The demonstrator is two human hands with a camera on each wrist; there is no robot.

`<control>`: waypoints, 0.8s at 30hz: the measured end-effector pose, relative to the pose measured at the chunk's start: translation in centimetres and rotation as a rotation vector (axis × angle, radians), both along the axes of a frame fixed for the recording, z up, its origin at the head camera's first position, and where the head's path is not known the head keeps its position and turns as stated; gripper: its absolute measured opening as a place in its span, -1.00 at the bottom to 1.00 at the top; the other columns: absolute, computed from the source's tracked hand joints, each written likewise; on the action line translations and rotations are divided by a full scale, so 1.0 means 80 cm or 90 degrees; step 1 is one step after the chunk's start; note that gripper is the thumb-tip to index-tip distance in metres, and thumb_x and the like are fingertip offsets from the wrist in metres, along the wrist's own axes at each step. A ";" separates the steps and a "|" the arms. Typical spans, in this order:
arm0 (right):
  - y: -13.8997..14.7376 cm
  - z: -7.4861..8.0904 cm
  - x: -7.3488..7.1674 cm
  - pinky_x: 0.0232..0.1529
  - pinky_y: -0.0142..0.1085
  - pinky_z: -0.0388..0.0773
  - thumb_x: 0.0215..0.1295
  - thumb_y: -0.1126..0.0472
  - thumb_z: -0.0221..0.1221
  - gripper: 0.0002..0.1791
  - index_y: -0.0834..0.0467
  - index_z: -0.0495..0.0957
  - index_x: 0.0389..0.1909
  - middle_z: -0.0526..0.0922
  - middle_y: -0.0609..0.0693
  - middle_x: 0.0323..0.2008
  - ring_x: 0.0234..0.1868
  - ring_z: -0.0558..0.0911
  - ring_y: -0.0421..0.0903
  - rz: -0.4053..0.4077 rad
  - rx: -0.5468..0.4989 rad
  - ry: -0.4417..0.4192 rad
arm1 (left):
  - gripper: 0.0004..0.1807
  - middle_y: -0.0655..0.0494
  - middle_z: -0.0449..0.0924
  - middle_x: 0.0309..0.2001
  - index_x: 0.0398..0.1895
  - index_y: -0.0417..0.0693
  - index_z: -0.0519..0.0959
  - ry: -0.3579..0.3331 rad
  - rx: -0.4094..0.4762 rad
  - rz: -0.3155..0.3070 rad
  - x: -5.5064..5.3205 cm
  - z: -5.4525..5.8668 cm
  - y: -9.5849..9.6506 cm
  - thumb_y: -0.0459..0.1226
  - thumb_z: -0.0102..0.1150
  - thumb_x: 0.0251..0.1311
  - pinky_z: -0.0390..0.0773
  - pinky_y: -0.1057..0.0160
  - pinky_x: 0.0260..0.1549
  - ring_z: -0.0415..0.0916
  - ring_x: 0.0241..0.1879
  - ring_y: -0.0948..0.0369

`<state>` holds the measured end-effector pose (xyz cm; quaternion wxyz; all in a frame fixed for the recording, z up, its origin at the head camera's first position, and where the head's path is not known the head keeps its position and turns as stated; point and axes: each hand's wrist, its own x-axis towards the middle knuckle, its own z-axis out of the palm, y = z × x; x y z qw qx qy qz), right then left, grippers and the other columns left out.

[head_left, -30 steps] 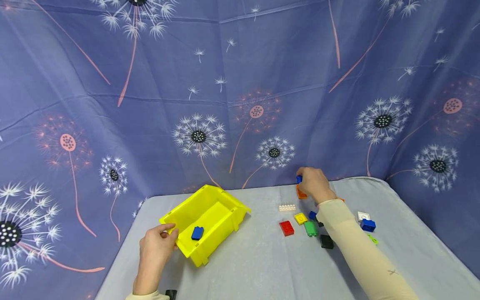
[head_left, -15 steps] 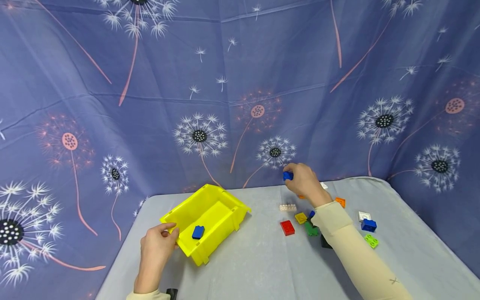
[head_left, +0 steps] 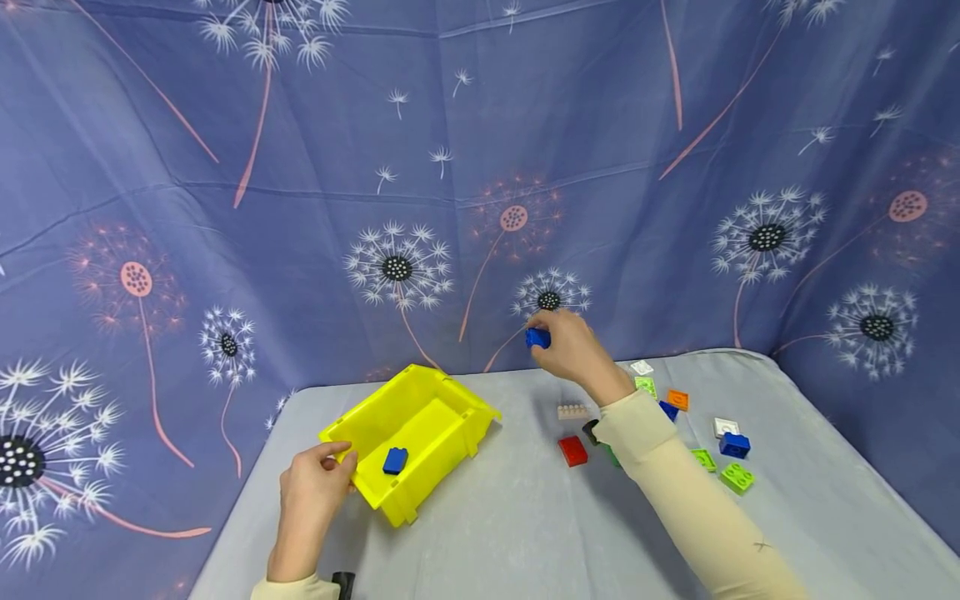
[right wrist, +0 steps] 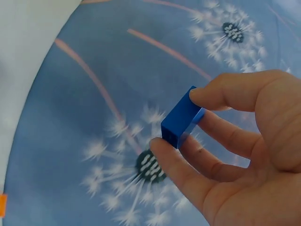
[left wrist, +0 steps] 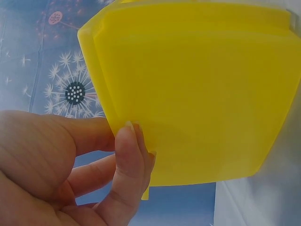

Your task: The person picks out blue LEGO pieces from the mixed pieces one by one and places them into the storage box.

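A yellow plastic bin [head_left: 442,462] stands at the left of the table, with a blue toy brick [head_left: 395,461] lying inside it. My left hand [head_left: 317,500] pinches the bin's near left rim between thumb and fingers; the left wrist view has the bin wall [left wrist: 197,94] filling most of it. Above the table's back edge, my right hand [head_left: 573,350] holds another blue brick [head_left: 537,337] between thumb and fingertips. In the right wrist view this brick [right wrist: 181,117] is tilted, with the patterned cloth behind it.
Right of the bin lie a red brick [head_left: 573,451] and a pale studded brick [head_left: 573,412]. Farther right are several loose bricks: orange [head_left: 678,400], blue [head_left: 735,446], white [head_left: 725,427] and lime green [head_left: 737,478]. My right sleeve [head_left: 675,475] partly hides others. A dandelion-patterned cloth [head_left: 480,108] hangs behind.
My right hand has lifted the blue brick from beside the orange one at the back and carried it left and up. The left hand and the bin have stayed in place.
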<state>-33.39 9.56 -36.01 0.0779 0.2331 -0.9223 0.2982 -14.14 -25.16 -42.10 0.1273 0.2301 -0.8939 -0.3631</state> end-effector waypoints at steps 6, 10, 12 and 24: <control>-0.034 0.015 0.011 0.03 0.00 0.65 0.29 0.24 0.28 -0.60 0.12 0.65 0.16 0.64 0.18 0.10 0.07 0.61 0.13 0.048 -0.015 0.007 | -0.61 -0.05 0.59 -0.36 0.11 -0.28 0.69 0.000 0.003 -0.001 0.000 0.001 0.000 -0.21 0.32 0.32 0.45 0.24 -0.62 0.57 -0.63 0.24; -0.057 0.018 0.024 0.02 -0.03 0.66 0.31 0.24 0.28 -0.58 0.11 0.63 0.20 0.61 0.18 0.11 0.04 0.61 0.11 0.070 -0.022 -0.008 | -0.61 -0.05 0.59 -0.36 0.11 -0.28 0.69 0.000 0.002 -0.001 0.000 0.001 0.000 -0.21 0.31 0.32 0.45 0.25 -0.61 0.58 -0.63 0.24; -0.068 0.017 0.030 0.01 -0.04 0.67 0.32 0.24 0.30 -0.58 0.09 0.62 0.21 0.61 0.17 0.10 0.01 0.62 0.10 0.081 -0.023 -0.012 | -0.61 -0.04 0.59 -0.37 0.11 -0.27 0.70 0.002 -0.003 0.001 0.000 0.002 0.000 -0.22 0.31 0.31 0.44 0.25 -0.61 0.57 -0.63 0.24; -0.127 -0.001 0.068 0.11 -0.07 0.63 0.32 0.25 0.32 -0.60 0.08 0.65 0.18 0.63 0.09 0.08 0.04 0.62 0.03 0.154 -0.011 -0.020 | -0.62 -0.01 0.59 -0.40 0.12 -0.27 0.69 -0.003 0.003 0.001 0.002 0.002 0.001 -0.24 0.29 0.32 0.45 0.24 -0.62 0.58 -0.62 0.24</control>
